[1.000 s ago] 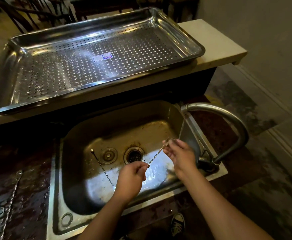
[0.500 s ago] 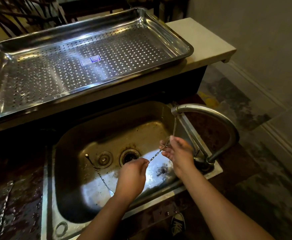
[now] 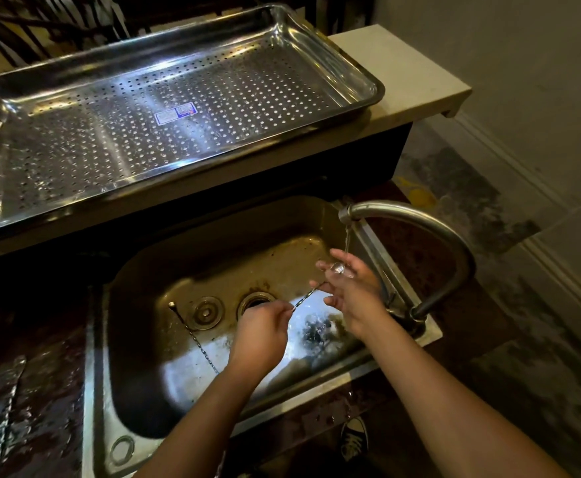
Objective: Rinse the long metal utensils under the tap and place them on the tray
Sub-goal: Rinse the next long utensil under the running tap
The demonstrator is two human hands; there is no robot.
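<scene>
A thin twisted metal utensil spans between my hands over the steel sink. My left hand pinches its near end. My right hand has its fingers spread around the far end, right under the thin water stream from the curved tap. A second long twisted utensil lies on the sink floor left of the drain. The perforated steel tray sits on the raised ledge behind the sink and holds no utensils.
Another long metal utensil lies on the wet dark counter at the left. The sink has a drain and a plug. Tiled floor and a wall lie to the right; a shoe shows below.
My right hand has opened its fingers and risen closer under the tap stream. The view has shifted slightly; my left hand keeps pinching the utensil.
</scene>
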